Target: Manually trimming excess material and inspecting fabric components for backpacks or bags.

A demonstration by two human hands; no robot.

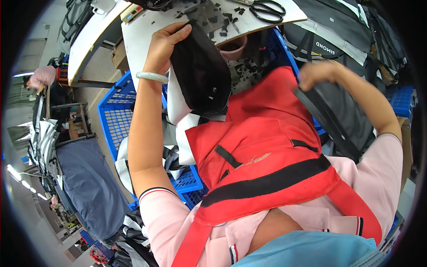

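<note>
Just below left grip [167, 41], black piece [200, 71], upper end pinched

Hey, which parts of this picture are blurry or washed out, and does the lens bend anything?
Head view: the right hand is smeared, probably by motion, while the left hand holding the black piece is fairly crisp; head view: the lamps at lower left burn out white; head view: the left tabletop looks bowed, and the corners go black.
</note>
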